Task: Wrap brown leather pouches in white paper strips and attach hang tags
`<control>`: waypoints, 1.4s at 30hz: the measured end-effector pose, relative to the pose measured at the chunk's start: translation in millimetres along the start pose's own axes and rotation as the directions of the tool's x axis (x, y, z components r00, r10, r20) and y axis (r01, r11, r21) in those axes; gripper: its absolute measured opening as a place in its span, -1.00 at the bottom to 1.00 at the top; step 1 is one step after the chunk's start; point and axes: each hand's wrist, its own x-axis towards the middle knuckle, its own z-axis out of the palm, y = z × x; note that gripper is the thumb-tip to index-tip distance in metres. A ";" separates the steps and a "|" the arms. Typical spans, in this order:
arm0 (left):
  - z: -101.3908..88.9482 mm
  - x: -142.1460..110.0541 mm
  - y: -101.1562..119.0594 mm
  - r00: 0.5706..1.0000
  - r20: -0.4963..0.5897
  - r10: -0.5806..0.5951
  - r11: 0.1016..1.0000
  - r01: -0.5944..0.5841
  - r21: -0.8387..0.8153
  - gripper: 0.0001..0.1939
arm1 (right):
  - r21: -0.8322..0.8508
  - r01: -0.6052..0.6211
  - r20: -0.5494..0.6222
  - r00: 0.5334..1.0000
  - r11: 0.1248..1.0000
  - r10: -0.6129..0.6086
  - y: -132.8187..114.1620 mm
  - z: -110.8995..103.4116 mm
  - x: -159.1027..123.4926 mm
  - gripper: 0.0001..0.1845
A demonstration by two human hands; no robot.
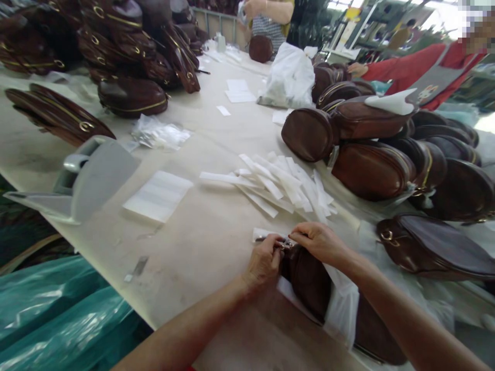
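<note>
A dark brown leather bag (311,283) lies on the table right in front of me, with white wrapping (344,312) across its middle. At its far end, the fingers of my left hand (265,263) are closed around a small metal fitting (286,244). My right hand (319,243) pinches at the same fitting from the other side, thumb and fingertips together. A small white strip (260,234) shows just beyond my left fingertips. Fine detail between the fingertips is too small to make out.
Loose white paper strips (270,180) lie just beyond my hands. Brown bags are heaped at right (375,167) and back left (119,46). A grey tape dispenser (96,175) stands near the left edge, with teal plastic (58,309) below. Co-workers stand at the far side (270,23) and right (413,69).
</note>
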 end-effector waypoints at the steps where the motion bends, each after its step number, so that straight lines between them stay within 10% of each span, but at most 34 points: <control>1: -0.1 0.5 -0.3 1.000 0.003 0.009 1.000 -0.009 -0.003 -0.76 | -0.007 -0.010 0.020 1.000 1.000 0.010 -0.5 0.6 2.0 -0.71; 12: -0.9 0.9 -2.9 0.999 -0.011 0.032 0.999 -0.032 -0.026 -0.72 | -0.063 -0.042 0.320 0.945 0.997 0.060 -5.0 -5.7 20.6 -0.74; 42: -8.1 -6.9 8.0 0.986 -0.008 -0.166 0.985 0.166 0.039 -0.93 | -0.108 -0.006 0.314 0.948 0.994 0.040 -8.1 2.7 20.1 -0.72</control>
